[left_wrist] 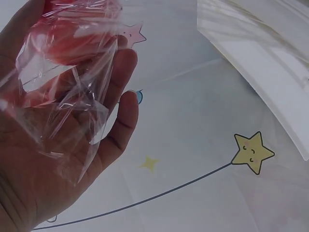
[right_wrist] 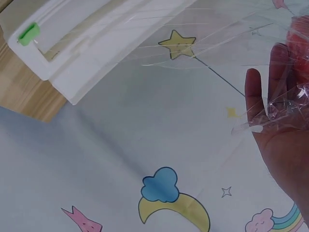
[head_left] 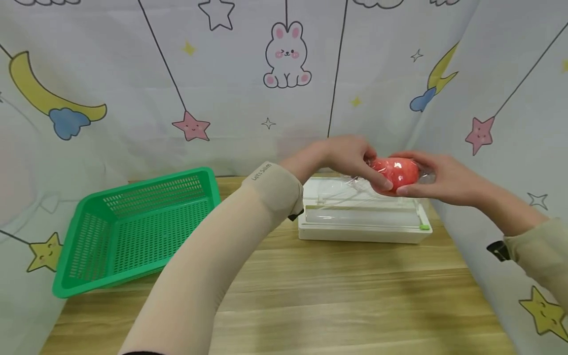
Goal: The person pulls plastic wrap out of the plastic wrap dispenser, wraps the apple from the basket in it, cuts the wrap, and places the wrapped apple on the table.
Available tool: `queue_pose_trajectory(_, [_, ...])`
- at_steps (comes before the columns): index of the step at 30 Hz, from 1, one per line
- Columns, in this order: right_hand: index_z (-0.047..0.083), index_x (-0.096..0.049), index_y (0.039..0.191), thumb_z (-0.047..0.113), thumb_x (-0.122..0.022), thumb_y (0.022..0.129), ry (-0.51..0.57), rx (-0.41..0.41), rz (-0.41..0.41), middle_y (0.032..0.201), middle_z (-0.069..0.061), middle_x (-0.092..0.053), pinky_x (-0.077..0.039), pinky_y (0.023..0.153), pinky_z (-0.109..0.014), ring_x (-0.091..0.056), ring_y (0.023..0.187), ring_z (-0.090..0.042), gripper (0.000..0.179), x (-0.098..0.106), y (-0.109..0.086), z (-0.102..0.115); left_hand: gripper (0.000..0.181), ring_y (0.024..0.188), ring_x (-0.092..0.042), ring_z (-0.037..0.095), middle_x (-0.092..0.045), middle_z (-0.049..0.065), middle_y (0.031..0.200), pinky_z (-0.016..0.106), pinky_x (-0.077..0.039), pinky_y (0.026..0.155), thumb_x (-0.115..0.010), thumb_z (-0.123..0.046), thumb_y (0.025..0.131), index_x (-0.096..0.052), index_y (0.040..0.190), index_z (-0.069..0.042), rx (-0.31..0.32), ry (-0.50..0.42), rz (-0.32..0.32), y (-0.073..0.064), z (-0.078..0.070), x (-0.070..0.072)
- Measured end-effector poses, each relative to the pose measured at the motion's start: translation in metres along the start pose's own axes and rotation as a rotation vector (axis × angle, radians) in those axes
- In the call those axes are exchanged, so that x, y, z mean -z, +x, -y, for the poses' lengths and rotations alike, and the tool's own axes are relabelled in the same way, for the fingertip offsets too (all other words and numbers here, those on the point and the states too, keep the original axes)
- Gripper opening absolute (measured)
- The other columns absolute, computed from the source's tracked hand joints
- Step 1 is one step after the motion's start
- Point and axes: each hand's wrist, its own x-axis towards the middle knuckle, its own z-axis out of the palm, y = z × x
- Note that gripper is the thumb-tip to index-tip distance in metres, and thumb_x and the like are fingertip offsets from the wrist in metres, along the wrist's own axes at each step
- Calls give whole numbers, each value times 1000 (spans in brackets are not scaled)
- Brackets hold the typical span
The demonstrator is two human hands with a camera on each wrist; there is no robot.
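A smooth, rounded red item (head_left: 405,171), too covered to name its kind, is wrapped in clear cling film (left_wrist: 91,104). From its left side my left hand (head_left: 352,157) grips it, thumb in front; crumpled film lies over that palm in the left wrist view. My right hand (head_left: 445,178) holds the opposite side, with film bunched by its fingers in the right wrist view. Both hands are above the back right of a white cling film dispenser (head_left: 361,233). Stretched film runs from the dispenser toward the red item. The dispenser has a green slider (right_wrist: 29,34).
A green perforated plastic basket (head_left: 133,282) sits at the left on the wooden table (head_left: 328,296). A fabric backdrop (head_left: 239,74) printed with stars, moons and a rabbit hangs close behind and along the sides.
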Motion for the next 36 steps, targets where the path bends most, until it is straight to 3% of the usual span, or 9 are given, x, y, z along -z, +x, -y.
queue_pose_trajectory(8, [16, -55, 155, 25, -83, 92, -24, -26, 6, 136, -10, -68, -55, 83, -28, -60, 125, -33, 70, 16, -2, 14, 44, 81, -64, 14, -66, -2, 78, 27, -50, 73, -77, -55, 92, -70, 89, -12, 11, 18, -26, -12, -14, 12])
queue_pose_trajectory(12, [14, -55, 155, 23, -83, 92, -17, -25, -2, 138, -12, -66, -54, 82, -26, -56, 129, -37, 70, 23, -4, 22, 43, 87, -68, 19, -70, 3, 82, 28, -52, 75, -77, -54, 93, -72, 91, -11, 0, -14, -29, -18, -20, 18])
queue_pose_trajectory(22, [16, -56, 155, 20, -84, 89, -48, -4, -51, 140, -11, -66, -50, 81, -20, -53, 118, -11, 72, 36, -9, 30, 45, 81, -66, 15, -69, -1, 81, 27, -51, 72, -75, -55, 94, -75, 94, -11, -25, 10, -51, -26, -35, 26])
queue_pose_trajectory(30, [14, -55, 155, 22, -83, 90, -55, -18, -41, 138, -10, -66, -50, 79, -19, -54, 120, -20, 71, 48, -7, 37, 41, 87, -70, 16, -75, 4, 93, 28, -55, 79, -74, -54, 95, -76, 95, -13, -23, 14, -40, -33, -43, 36])
queue_pose_trajectory(36, [13, -58, 153, 20, -84, 88, -96, -2, -64, 128, -8, -69, -52, 72, -22, -56, 105, -8, 70, 55, -10, 46, 41, 90, -70, 17, -74, 2, 97, 29, -57, 82, -74, -54, 95, -77, 98, -12, -28, -11, -20, -39, -52, 42])
